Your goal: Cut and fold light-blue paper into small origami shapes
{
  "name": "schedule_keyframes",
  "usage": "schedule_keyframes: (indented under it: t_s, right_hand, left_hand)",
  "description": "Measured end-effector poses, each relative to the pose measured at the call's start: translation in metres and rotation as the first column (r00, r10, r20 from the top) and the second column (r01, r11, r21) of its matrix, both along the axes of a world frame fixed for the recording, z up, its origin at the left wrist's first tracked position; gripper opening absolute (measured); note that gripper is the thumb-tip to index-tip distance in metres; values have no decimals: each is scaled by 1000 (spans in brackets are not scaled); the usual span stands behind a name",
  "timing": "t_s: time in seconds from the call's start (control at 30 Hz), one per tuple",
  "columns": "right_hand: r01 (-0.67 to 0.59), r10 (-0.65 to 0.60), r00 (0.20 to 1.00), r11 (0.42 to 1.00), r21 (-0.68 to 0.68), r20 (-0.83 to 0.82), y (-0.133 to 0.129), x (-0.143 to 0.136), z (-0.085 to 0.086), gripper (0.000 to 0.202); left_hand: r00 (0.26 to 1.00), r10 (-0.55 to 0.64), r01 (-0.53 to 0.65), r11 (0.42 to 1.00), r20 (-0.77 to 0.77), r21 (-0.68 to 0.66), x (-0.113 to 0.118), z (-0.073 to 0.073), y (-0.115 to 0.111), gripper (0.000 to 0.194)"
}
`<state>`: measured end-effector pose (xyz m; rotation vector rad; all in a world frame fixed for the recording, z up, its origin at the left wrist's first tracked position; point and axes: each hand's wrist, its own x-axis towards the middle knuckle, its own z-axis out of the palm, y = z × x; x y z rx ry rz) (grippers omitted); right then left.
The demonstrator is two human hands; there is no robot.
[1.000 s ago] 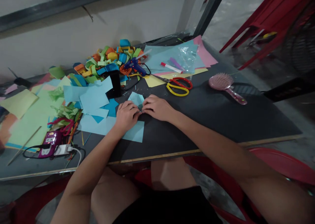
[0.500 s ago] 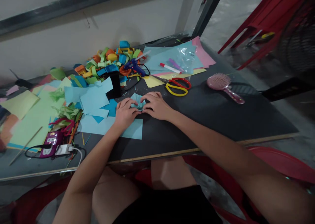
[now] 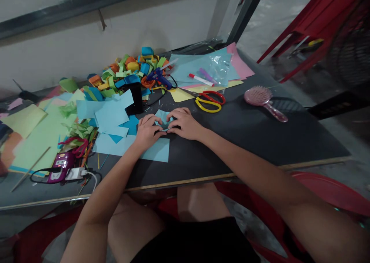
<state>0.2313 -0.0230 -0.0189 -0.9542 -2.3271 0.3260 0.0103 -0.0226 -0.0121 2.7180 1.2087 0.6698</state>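
A small piece of light blue paper is pinched between my two hands, its near edge bent up. My left hand grips its left side with the fingers curled. On the right side, my right hand has thumb and fingers closed on the same paper. Their thumbs nearly meet at the near edge. Under my left wrist lies a flat light blue sheet. Scissors with red and yellow handles rest just beyond my right hand. Part of the held paper is hidden by my fingers.
Folded paper pieces are heaped at the back, beside a blue glue gun. A black phone-like object stands near my left hand. A pink hairbrush lies right. A purple power socket with cables sits left.
Both hands stay in nearly the same place on the paper, with only slight finger movement. The whole view has shifted a little.
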Motion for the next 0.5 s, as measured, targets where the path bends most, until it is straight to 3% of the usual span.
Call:
schedule_keyframes:
  t_s: [0.2,0.5]
  right_hand:
    - [-36,35,999,997,-72,-13,6,5,-2,14]
    - [-73,71,997,994,-80,-31,1,-1,-1,17]
  left_hand:
    - [992,-122,120,990,-20,-76,-9,12,6,9]
    - [995,-95,91,992,-40,-82,-6,6,6,10]
